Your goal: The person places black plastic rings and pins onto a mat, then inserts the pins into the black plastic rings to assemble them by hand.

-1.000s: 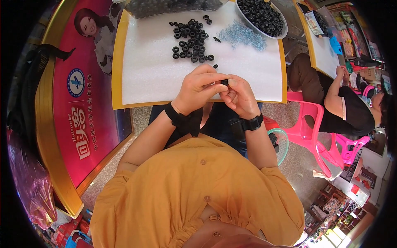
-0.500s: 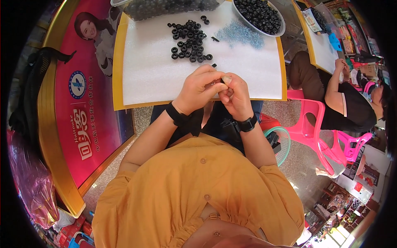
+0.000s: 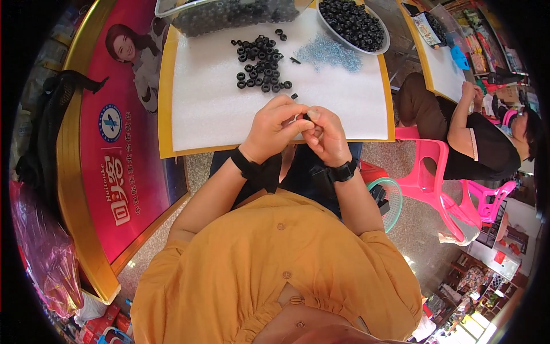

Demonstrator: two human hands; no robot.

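Over the near edge of a white-topped table [image 3: 212, 103], my left hand [image 3: 274, 123] and my right hand [image 3: 327, 133] meet fingertip to fingertip. Between them a small black piece [image 3: 307, 116] is pinched, mostly covered by the thumbs and fingers; its exact shape is hidden. Both hands are closed on it. Just beyond my fingers lies a loose small black part [image 3: 294, 96]. Farther up the table spreads a pile of black ring-shaped parts [image 3: 260, 63], and another thin black part [image 3: 295, 61] lies to its right.
Small clear-blue beads [image 3: 329, 53] are scattered beside a white bowl [image 3: 385, 48] of black rings. A clear plastic box [image 3: 166, 8] of black parts stands at the far edge. Pink stools [image 3: 427, 166] and a seated co-worker [image 3: 487, 137] are at right; a pink sign board [image 3: 132, 189] leans left.
The view has shifted slightly. My hands stay together at the near edge, and more of the black piece shows between my fingertips.
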